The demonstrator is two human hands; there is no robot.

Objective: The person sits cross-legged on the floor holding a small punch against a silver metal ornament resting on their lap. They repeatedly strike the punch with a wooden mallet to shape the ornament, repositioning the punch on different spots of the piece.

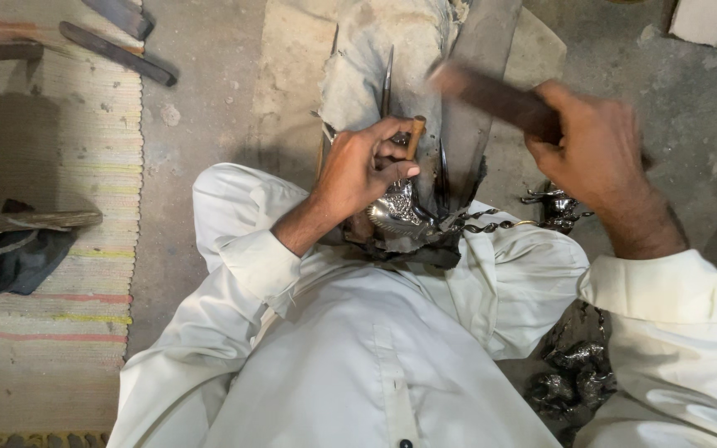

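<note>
Metal piece [396, 211]: silver, shiny, with raised ribbed pattern like a shell or leaf; lying at the near end of the work block, just above the lap in white clothing.
Work block [375, 58]: grey, worn, long, running away from the body; landmark for all places below.
Left hand [365, 166]: closed around a short punch, fingers curled, resting over the metal piece at the near end of the block.
Punch [413, 137]: thin, with brownish top end, standing almost upright between thumb and fingers; tip hidden by the hand.
Right hand [591, 153]: closed tight on a dark handle, raised to the right of the block.
Hammer [491, 95]: dark, blurred, head not clear, pointing from the right hand toward the block top.
Twisted chain [479, 222]: silver, leading from the metal piece to the right of the block.
Dark metal pieces [574, 377]: heap on the floor, right of the block, beside the right sleeve.
Thin tools [386, 79]: a few upright, stuck at the block, behind the left hand.
Striped mat [51, 207]: far left of the block, with flat dark bars [118, 51] near its top edge.
</note>
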